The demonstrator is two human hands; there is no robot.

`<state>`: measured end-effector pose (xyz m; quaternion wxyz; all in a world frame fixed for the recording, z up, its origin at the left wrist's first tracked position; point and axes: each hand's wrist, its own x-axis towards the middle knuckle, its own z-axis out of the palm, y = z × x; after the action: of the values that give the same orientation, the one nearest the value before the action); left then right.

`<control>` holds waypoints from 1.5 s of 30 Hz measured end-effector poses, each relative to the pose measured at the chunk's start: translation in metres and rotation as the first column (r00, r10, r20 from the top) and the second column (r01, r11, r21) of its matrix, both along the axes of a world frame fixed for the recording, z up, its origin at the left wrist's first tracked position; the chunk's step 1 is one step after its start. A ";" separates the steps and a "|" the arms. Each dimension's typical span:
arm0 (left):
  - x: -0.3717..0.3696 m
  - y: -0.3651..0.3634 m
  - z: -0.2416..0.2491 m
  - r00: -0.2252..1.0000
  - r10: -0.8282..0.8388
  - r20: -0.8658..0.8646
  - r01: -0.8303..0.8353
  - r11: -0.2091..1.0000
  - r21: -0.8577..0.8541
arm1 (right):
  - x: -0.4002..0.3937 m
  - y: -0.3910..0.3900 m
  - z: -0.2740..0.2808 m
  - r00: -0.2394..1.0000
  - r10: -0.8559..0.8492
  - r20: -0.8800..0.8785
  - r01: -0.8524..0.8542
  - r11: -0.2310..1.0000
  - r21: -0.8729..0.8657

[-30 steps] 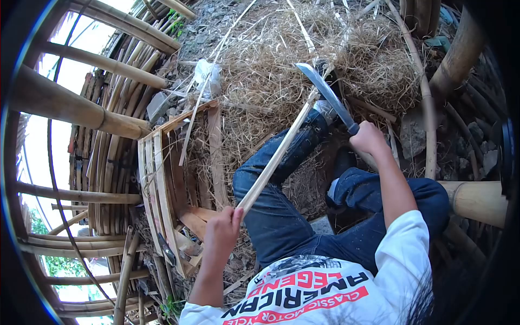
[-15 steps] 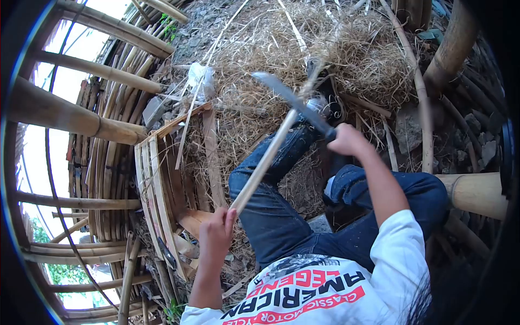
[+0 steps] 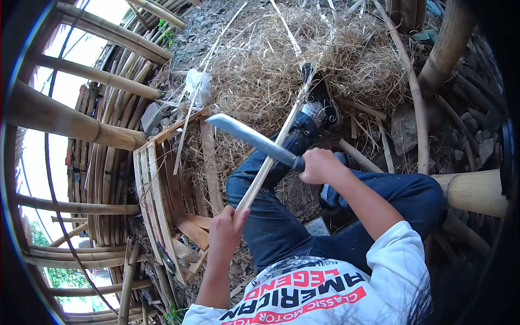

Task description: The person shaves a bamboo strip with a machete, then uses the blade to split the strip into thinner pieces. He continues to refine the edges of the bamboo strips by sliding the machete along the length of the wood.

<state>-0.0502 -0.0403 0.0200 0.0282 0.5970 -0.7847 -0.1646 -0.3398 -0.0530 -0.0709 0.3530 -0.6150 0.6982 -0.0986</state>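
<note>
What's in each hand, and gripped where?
Left hand grips the bamboo strip at its near end. Right hand grips the machete by its handle, blade crossing the strip.

Left hand [image 3: 227, 230] fisted, forearm angled up. Right hand [image 3: 319, 165] fisted, arm extended forward across knees.

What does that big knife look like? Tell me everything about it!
The big knife has a long, broad blade that looks like grey metal, with a rounded, slightly upturned tip pointing up and to the left. Its dark handle is almost hidden inside the right hand, which grips it tightly. The blade lies slanted across a thin pale bamboo strip, which the left hand holds at its lower end, above the person's jeans-clad legs.
</note>
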 end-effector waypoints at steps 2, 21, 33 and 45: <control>-0.002 0.003 -0.003 1.000 0.014 0.000 -0.014 1.000 0.017 | 0.010 0.004 -0.002 0.999 0.047 -0.007 -0.047 0.998 -0.028; -0.008 0.011 -0.014 0.981 0.064 -0.181 -0.041 0.991 0.126 | -0.019 0.015 0.015 0.880 -0.315 0.356 0.383 0.913 -0.139; -0.001 0.008 -0.021 0.979 0.075 -0.191 -0.047 0.988 0.149 | 0.020 0.038 0.033 0.868 -0.365 0.336 0.425 0.896 -0.126; 0.018 0.018 -0.021 0.997 0.017 -0.070 -0.004 0.982 0.188 | 0.035 0.058 0.010 0.849 -0.352 0.395 0.449 0.874 -0.187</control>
<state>-0.0323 -0.0224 -0.0010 0.0007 0.5949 -0.7611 -0.2587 -0.3046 0.0054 -0.0606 0.3542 -0.4694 0.7177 -0.3730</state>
